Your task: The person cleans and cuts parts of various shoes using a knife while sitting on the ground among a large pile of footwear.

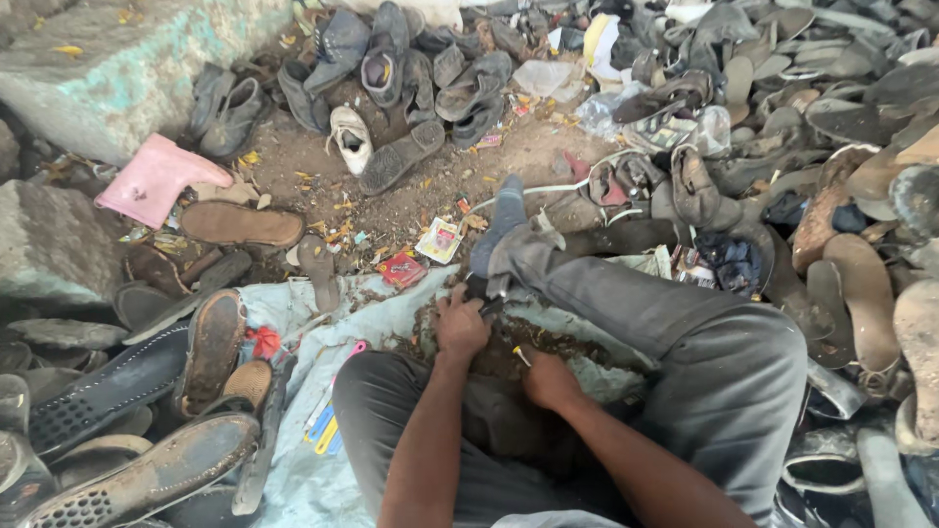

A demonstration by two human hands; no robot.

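Note:
I sit on the ground with grey trousers, one leg stretched forward. My left hand (pixel 460 328) is closed around a dark tool or handle (pixel 489 305) next to my shin. My right hand (pixel 550 379) rests on a dirt-covered dark piece (pixel 499 354) between my legs, with a small yellow bit (pixel 521 358) at its fingertips. What the piece is cannot be made out under the dirt.
Worn shoes, sandals and soles lie heaped all around: a pile (pixel 812 127) at the right and back, muddy soles (pixel 210 347) at the left. A pink boot (pixel 156 178) leans by a stone block (pixel 108 78). A pale sack (pixel 293 313) covers the ground under me.

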